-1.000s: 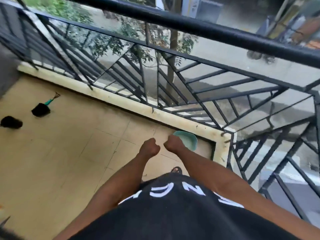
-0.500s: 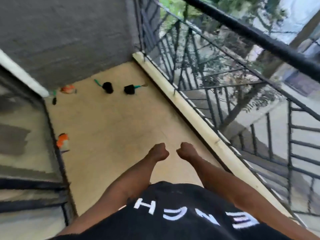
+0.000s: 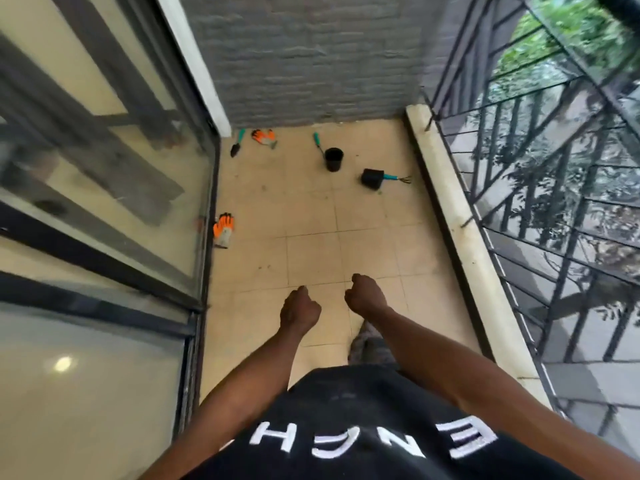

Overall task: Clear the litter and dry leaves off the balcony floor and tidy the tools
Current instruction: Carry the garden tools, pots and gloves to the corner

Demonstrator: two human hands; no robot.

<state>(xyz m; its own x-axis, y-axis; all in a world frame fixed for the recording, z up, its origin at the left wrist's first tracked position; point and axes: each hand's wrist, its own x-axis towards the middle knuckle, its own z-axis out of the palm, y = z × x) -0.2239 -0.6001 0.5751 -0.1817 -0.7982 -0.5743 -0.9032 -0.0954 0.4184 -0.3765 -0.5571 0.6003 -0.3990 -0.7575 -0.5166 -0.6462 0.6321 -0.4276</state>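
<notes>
We held both hands out low in front of us over the tiled floor [image 3: 311, 209], and each was curled into a loose fist with nothing in it: the left hand [image 3: 298, 308] on the side of the sliding glass door [image 3: 104, 188], the right hand [image 3: 366, 295] a little further out, on the side of the railing [image 3: 540, 188]. Neither touched anything.

Beyond our hands, still taking the door as our mark, one orange glove [image 3: 223, 230] lay flat on the tiles right against the door's bottom track. Further on, well away from the door toward the railing side, a black pot [image 3: 372, 179] lay tipped on its side with a teal hand rake [image 3: 397, 177] poking out beside it. Just past that, nearer the middle, a second black pot [image 3: 334, 159] stood upright, with a teal-handled tool [image 3: 317, 141] lying just behind it. At the far end, by the door's end post and the grey wall [image 3: 311, 57], lay a small trowel [image 3: 237, 144] and, just beside it, the other orange glove [image 3: 264, 136].

We judged the tidying hardly begun: every tool, both pots and both gloves lay scattered and ungathered. Only a few small specks showed on the tiles, too small to name, so the sweeping looked either mostly done or light
</notes>
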